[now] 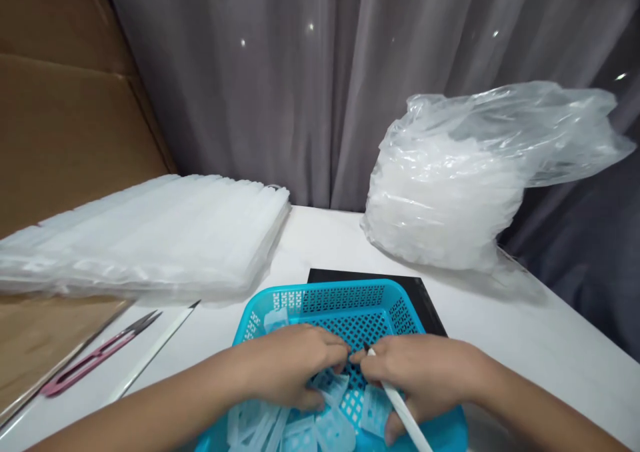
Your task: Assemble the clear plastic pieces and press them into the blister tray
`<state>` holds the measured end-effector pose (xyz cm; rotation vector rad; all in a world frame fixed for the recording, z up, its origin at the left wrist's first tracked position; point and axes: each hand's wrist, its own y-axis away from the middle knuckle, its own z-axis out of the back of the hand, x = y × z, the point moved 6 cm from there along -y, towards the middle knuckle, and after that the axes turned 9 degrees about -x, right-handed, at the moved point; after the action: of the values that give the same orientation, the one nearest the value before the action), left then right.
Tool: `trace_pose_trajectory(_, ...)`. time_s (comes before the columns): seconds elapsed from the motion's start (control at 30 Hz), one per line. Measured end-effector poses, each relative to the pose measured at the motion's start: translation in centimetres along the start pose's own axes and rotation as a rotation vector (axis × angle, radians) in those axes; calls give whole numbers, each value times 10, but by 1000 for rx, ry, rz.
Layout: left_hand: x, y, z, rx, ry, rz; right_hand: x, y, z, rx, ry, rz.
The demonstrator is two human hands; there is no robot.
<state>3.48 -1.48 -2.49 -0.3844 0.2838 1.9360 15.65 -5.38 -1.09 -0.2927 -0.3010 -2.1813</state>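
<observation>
A grey, pleated curtain [240, 105] dotted with small bright points of light fills the background. In front of it spreads a white desk [325, 239]. A tall brown cardboard panel [65, 125] stands at the far left. Toward the back right sits a bulging clear plastic bag [445, 192] packed with white material, its loose top flopping to the right. At the back left lies a wide, flat, clear-wrapped pack [165, 232] of white items in rows. At the front centre is a bright blue plastic basket [345, 297] with lattice walls, overlapping a flat black board [433, 305]. Over the basket are a person's two bare hands, the left hand [295, 359] and the right hand [425, 369], fingertips close together but apart. On the desk left of the basket rest scissors [120, 337] with pink handles and, just beside them, a slim white strip [153, 352] with a dark pointed end. The right hand is closed around a thin white tool [410, 419] with a dark tip. Small translucent plastic pieces [300, 435] lie inside the basket, mostly at its near left; the left hand's fingers curl partway beside one, and whether they grip it cannot be told.
</observation>
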Motion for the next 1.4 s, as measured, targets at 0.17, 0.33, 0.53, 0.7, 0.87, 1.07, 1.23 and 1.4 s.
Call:
trace_pose_trajectory(0.17, 2, -5, 5, -41, 37, 88, -17, 4, -24, -37, -138, -34)
trace_pose_trajectory(0.33, 6, -6, 27, -393, 228, 157, -21, 4, 2, -196, -285, -75)
trace_pose_trajectory(0.53, 11, 1, 41, -771, 408, 131, -49, -2, 33, -841, -684, -318)
trace_pose_trajectory(0.7, 14, 5, 41, -890, 570, 99, -53, -3, 26, -1149, -1117, -392)
trace_pose_trajectory(0.87, 9, 2, 40, -847, 634, 57, -47, -4, 22, -1140, -1211, -412)
trace_pose_trajectory(1.07, 5, 2, 39, -822, 619, -13, -45, -8, 19, -1063, -1288, -381)
trace_pose_trajectory(1.23, 3, 3, 42, -820, 606, -24, -41, -9, 17, -1010, -1325, -350)
trace_pose_trajectory(1.4, -1, 4, 44, -837, 597, -42, -38, -11, 15, -948, -1370, -312)
